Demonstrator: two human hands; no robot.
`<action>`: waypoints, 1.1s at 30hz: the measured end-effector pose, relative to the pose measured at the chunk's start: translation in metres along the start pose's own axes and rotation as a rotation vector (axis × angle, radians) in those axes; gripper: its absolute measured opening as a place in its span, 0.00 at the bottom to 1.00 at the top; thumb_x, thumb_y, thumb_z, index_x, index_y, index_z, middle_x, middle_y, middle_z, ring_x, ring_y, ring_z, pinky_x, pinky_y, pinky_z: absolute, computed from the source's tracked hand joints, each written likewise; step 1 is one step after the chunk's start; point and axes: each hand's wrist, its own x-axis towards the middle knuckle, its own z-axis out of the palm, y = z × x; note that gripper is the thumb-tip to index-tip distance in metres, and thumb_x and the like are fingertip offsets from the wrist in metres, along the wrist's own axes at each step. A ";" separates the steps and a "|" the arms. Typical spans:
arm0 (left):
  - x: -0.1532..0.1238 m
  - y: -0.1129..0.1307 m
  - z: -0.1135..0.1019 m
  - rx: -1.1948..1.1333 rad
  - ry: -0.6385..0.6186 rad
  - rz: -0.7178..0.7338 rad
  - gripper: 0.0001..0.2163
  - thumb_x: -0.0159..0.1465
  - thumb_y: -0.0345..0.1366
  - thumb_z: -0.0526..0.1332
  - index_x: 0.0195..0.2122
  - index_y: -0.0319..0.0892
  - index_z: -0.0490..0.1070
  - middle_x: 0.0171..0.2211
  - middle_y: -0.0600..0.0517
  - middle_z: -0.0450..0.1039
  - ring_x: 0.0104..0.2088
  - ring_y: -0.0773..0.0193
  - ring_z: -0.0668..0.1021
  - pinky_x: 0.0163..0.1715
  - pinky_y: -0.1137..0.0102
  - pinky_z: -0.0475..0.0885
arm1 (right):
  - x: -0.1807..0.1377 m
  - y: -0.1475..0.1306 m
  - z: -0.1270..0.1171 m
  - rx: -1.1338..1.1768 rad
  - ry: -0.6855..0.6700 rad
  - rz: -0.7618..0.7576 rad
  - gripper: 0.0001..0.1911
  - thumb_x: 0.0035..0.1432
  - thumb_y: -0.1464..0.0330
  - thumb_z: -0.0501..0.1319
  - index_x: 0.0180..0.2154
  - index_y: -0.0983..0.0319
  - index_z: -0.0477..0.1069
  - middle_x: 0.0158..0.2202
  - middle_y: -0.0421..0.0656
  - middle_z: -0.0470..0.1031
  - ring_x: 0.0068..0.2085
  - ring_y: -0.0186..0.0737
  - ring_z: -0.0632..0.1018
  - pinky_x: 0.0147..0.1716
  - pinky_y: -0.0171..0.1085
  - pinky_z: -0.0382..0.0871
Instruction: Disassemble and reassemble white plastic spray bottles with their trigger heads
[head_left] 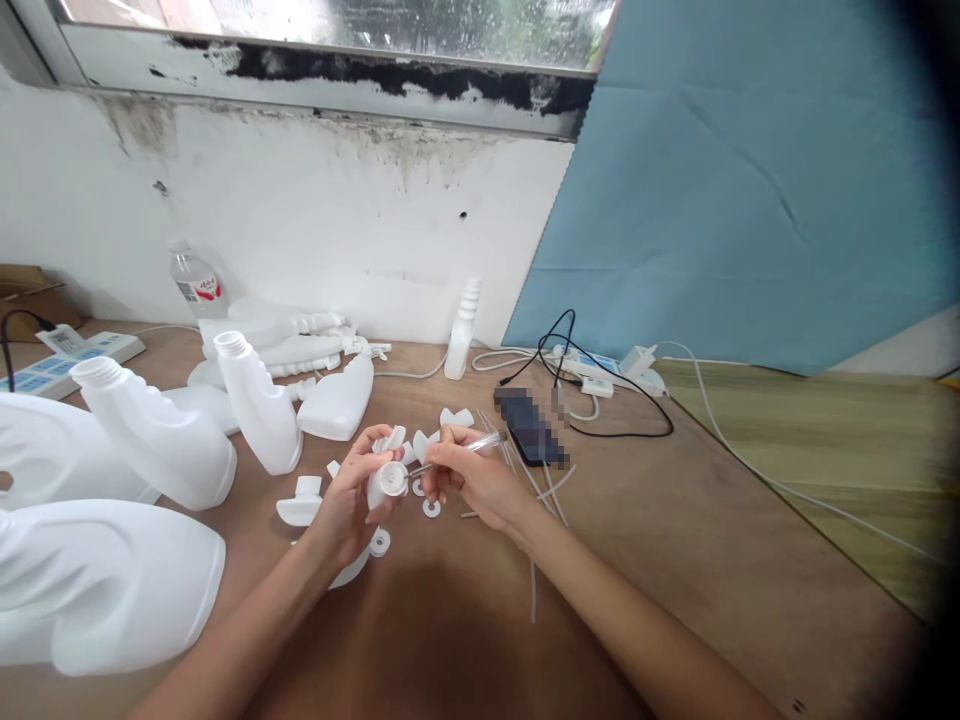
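My left hand point(351, 500) is closed round a white spray-pump head point(390, 478), its round collar facing right. My right hand point(469, 478) pinches a thin clear tube point(486, 442) whose end points at that collar. Both hands hover just above the brown table point(675, 560). Small white rings point(431, 508) and other white pump parts point(456, 417) lie around the hands. More clear tubes point(551, 490) lie to the right of my right hand.
Several white plastic bottles point(259, 405) stand and lie at the left. A dark phone point(529, 428) with cables and a power strip point(600, 368) sits behind the hands. A water bottle point(193, 282) stands by the wall, and a blue sheet point(750, 180) hangs at the right.
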 end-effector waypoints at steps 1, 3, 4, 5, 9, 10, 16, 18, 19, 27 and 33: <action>0.000 0.001 -0.001 0.003 -0.015 -0.025 0.11 0.59 0.31 0.59 0.42 0.44 0.62 0.30 0.56 0.64 0.16 0.77 0.65 0.09 0.83 0.50 | 0.000 0.000 -0.001 0.012 -0.026 0.020 0.16 0.54 0.67 0.62 0.21 0.61 0.58 0.18 0.41 0.74 0.18 0.34 0.73 0.16 0.29 0.62; 0.001 0.002 -0.002 0.004 -0.020 -0.040 0.10 0.59 0.31 0.59 0.42 0.44 0.62 0.30 0.55 0.64 0.16 0.76 0.65 0.09 0.83 0.50 | 0.001 0.002 -0.002 0.049 -0.048 0.026 0.15 0.55 0.67 0.63 0.22 0.61 0.58 0.20 0.41 0.75 0.19 0.34 0.74 0.17 0.30 0.63; 0.001 0.002 -0.003 0.001 -0.012 -0.030 0.10 0.60 0.31 0.58 0.42 0.44 0.62 0.30 0.55 0.64 0.17 0.76 0.66 0.09 0.83 0.50 | 0.001 0.004 -0.002 0.067 -0.046 0.019 0.15 0.55 0.67 0.63 0.22 0.61 0.58 0.20 0.40 0.75 0.20 0.34 0.74 0.18 0.30 0.63; 0.002 0.003 -0.003 -0.001 -0.001 -0.017 0.10 0.60 0.31 0.58 0.42 0.44 0.62 0.31 0.55 0.65 0.17 0.75 0.66 0.09 0.83 0.50 | 0.001 0.005 -0.002 0.079 -0.040 0.010 0.15 0.55 0.67 0.63 0.23 0.61 0.58 0.20 0.40 0.74 0.20 0.34 0.74 0.18 0.30 0.63; 0.004 0.004 -0.001 -0.041 0.008 0.022 0.09 0.61 0.31 0.57 0.43 0.44 0.62 0.31 0.55 0.65 0.19 0.75 0.67 0.11 0.82 0.54 | 0.002 0.013 -0.001 0.127 -0.018 -0.034 0.16 0.57 0.67 0.62 0.23 0.61 0.57 0.20 0.40 0.75 0.21 0.33 0.74 0.19 0.29 0.63; 0.004 0.004 0.000 -0.058 0.011 0.028 0.09 0.62 0.31 0.57 0.43 0.43 0.62 0.30 0.55 0.65 0.19 0.75 0.67 0.11 0.82 0.55 | 0.002 0.016 0.000 0.155 -0.006 -0.053 0.16 0.57 0.66 0.62 0.23 0.61 0.57 0.21 0.40 0.75 0.21 0.33 0.74 0.20 0.29 0.63; 0.002 0.000 0.006 -0.134 0.069 -0.002 0.11 0.63 0.35 0.60 0.46 0.43 0.62 0.30 0.53 0.66 0.25 0.71 0.71 0.19 0.80 0.64 | 0.004 0.029 0.007 0.274 0.115 -0.155 0.17 0.57 0.65 0.63 0.24 0.61 0.57 0.23 0.38 0.74 0.25 0.32 0.74 0.26 0.32 0.67; 0.003 -0.001 0.006 -0.088 0.068 0.035 0.12 0.63 0.36 0.60 0.47 0.44 0.62 0.30 0.53 0.67 0.27 0.70 0.72 0.21 0.78 0.65 | 0.005 0.029 0.007 0.260 0.145 -0.182 0.17 0.56 0.64 0.63 0.24 0.61 0.57 0.23 0.38 0.74 0.25 0.32 0.73 0.26 0.32 0.67; 0.003 -0.001 0.005 -0.044 0.067 0.059 0.12 0.63 0.37 0.60 0.47 0.45 0.62 0.30 0.53 0.67 0.27 0.69 0.72 0.21 0.77 0.65 | 0.005 0.027 0.007 0.251 0.161 -0.203 0.17 0.56 0.64 0.64 0.24 0.60 0.57 0.23 0.38 0.73 0.25 0.32 0.73 0.27 0.32 0.67; -0.001 0.012 -0.004 1.310 -0.101 0.432 0.16 0.63 0.35 0.57 0.52 0.53 0.70 0.42 0.49 0.69 0.29 0.64 0.71 0.26 0.72 0.63 | -0.016 0.019 -0.023 -0.208 0.367 -0.388 0.16 0.59 0.64 0.61 0.23 0.60 0.58 0.20 0.35 0.67 0.22 0.32 0.68 0.24 0.32 0.60; -0.006 0.021 -0.003 1.350 -0.122 0.435 0.21 0.64 0.35 0.56 0.59 0.56 0.63 0.47 0.49 0.70 0.33 0.61 0.72 0.30 0.72 0.64 | -0.046 0.018 -0.060 -0.980 0.469 -0.461 0.11 0.60 0.65 0.59 0.27 0.60 0.64 0.22 0.36 0.63 0.24 0.32 0.65 0.25 0.33 0.58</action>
